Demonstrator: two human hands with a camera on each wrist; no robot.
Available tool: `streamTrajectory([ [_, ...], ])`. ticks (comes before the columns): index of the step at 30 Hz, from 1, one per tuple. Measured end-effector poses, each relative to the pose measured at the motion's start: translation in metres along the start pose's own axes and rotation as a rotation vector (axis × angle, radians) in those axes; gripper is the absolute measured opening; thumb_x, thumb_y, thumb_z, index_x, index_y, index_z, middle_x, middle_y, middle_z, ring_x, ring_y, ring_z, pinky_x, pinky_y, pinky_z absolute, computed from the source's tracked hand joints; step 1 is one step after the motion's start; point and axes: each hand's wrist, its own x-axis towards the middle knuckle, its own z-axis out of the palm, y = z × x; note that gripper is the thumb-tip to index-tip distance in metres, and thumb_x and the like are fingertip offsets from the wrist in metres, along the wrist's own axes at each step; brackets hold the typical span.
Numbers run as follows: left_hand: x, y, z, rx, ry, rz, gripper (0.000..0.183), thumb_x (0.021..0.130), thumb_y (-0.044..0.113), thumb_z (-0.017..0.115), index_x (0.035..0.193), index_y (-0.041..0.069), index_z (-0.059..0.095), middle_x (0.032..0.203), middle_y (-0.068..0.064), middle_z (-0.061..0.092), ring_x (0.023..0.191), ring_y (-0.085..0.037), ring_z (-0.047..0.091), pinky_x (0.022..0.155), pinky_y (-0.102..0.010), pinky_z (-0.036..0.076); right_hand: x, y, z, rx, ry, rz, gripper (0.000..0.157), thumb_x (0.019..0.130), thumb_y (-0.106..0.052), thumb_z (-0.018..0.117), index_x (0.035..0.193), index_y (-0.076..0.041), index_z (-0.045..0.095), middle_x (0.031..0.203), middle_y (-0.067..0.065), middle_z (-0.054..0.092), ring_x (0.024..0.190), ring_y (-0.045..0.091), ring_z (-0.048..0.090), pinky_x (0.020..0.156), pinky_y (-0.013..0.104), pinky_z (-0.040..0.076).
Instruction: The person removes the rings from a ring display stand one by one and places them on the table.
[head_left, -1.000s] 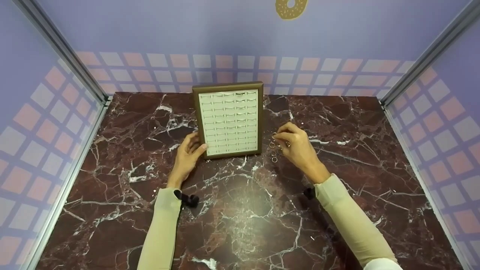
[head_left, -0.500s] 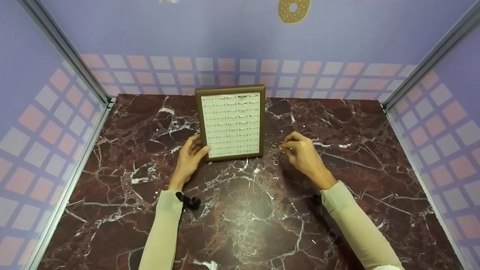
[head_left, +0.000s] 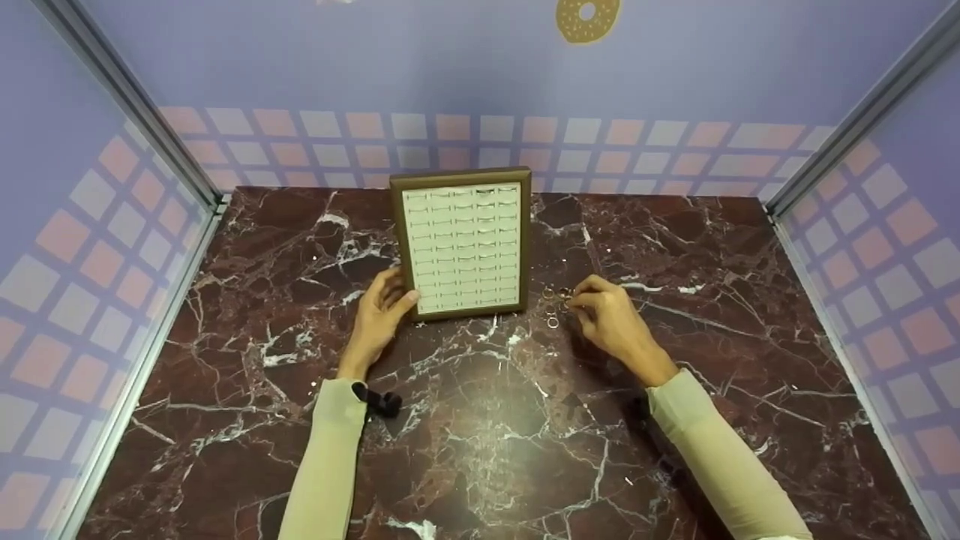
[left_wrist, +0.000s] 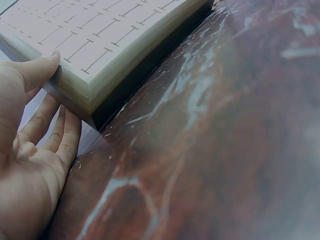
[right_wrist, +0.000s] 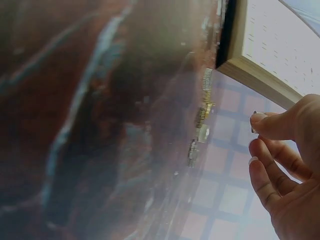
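Note:
A ring display board [head_left: 450,292] with a brown frame and white slotted face stands tilted back in the head view. My left hand [head_left: 377,319] holds its lower left edge, thumb [left_wrist: 42,71] on the front and fingers behind. Some upper right slots seem to bear thin rings, too small to make out surely. To the right of the board, my right hand [head_left: 615,322] pinches a small ring [right_wrist: 254,131] between thumb and index finger. Just beside that hand lie several loose rings, among them a silver ring [head_left: 553,322] and a gold ring [head_left: 548,292].
Dark red marble tabletop [head_left: 480,435] spreads around the board. A purple wall [head_left: 480,67] with pink and white squares rises behind it, and side panels with metal rails [head_left: 142,105] enclose the left and right.
My right hand has drawn back a little to the right and down, away from the board, beside the loose rings. My left hand keeps its hold on the board.

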Motion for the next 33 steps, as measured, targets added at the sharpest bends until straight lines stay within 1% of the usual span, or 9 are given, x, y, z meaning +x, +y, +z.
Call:
streamTrajectory([
  [5, 0.0005, 0.0003, -0.0003, -0.013, 0.005, -0.022, 0.053, 0.093, 0.002, 0.069, 0.142, -0.003, 0.048, 0.133, -0.025, 0.056, 0.126, -0.035, 0.053, 0.112, -0.045, 0.039, -0.0039, 0.0018, 0.0031, 0.001, -0.032, 0.006, 0.021, 0.07, 0.02, 0.07, 0.084, 0.006, 0.077, 0.091, 0.012, 0.065, 0.08, 0.028, 0.066, 0.073, 0.038, 0.059],
  [10, 0.0004, 0.0007, 0.0, 0.004, 0.011, -0.018, 0.054, 0.093, 0.004, 0.07, 0.141, -0.003, 0.048, 0.133, -0.023, 0.058, 0.124, -0.032, 0.055, 0.112, -0.043, 0.041, -0.0057, 0.0033, 0.0058, -0.008, -0.063, -0.027, 0.018, 0.071, 0.018, 0.069, 0.082, 0.005, 0.077, 0.088, 0.012, 0.066, 0.079, 0.027, 0.066, 0.071, 0.038, 0.06],
  [15, 0.0001, 0.0002, 0.0011, 0.008, 0.02, -0.015, 0.053, 0.093, 0.003, 0.07, 0.141, -0.004, 0.048, 0.131, -0.021, 0.059, 0.123, -0.031, 0.056, 0.111, -0.043, 0.042, -0.007, 0.0053, 0.0074, -0.023, -0.116, -0.044, 0.016, 0.072, 0.015, 0.07, 0.08, 0.004, 0.077, 0.086, 0.014, 0.066, 0.078, 0.029, 0.066, 0.071, 0.038, 0.06],
  [21, -0.0001, 0.0001, 0.0014, -0.003, 0.023, -0.019, 0.053, 0.093, 0.003, 0.07, 0.141, -0.005, 0.048, 0.129, -0.02, 0.06, 0.121, -0.031, 0.056, 0.109, -0.041, 0.043, -0.0071, 0.0065, 0.0094, -0.047, -0.142, -0.054, 0.016, 0.071, 0.017, 0.07, 0.077, 0.003, 0.076, 0.083, 0.012, 0.066, 0.075, 0.026, 0.066, 0.067, 0.037, 0.06],
  [26, 0.0001, -0.0008, 0.0013, -0.005, 0.009, -0.012, 0.054, 0.093, 0.003, 0.07, 0.142, -0.005, 0.047, 0.13, -0.02, 0.059, 0.12, -0.029, 0.057, 0.107, -0.038, 0.044, -0.0068, 0.0065, 0.0089, -0.026, -0.178, -0.031, 0.02, 0.072, 0.02, 0.068, 0.077, 0.003, 0.077, 0.08, 0.013, 0.066, 0.072, 0.027, 0.066, 0.065, 0.037, 0.059],
  [29, 0.0001, -0.001, 0.0015, -0.006, 0.003, -0.002, 0.054, 0.094, 0.002, 0.069, 0.142, -0.005, 0.046, 0.131, -0.02, 0.059, 0.12, -0.028, 0.057, 0.105, -0.036, 0.046, -0.0066, 0.0062, 0.0087, -0.015, -0.202, -0.007, 0.023, 0.072, 0.021, 0.067, 0.079, 0.002, 0.079, 0.08, 0.013, 0.067, 0.073, 0.027, 0.066, 0.065, 0.037, 0.059],
  [33, 0.0002, -0.0013, 0.0016, -0.014, 0.013, 0.006, 0.052, 0.093, 0.0, 0.068, 0.141, -0.005, 0.047, 0.13, -0.019, 0.06, 0.118, -0.028, 0.058, 0.103, -0.033, 0.047, -0.0064, 0.006, 0.0089, -0.015, -0.215, 0.008, 0.024, 0.072, 0.021, 0.067, 0.082, 0.002, 0.079, 0.082, 0.013, 0.068, 0.074, 0.027, 0.067, 0.067, 0.037, 0.06],
])
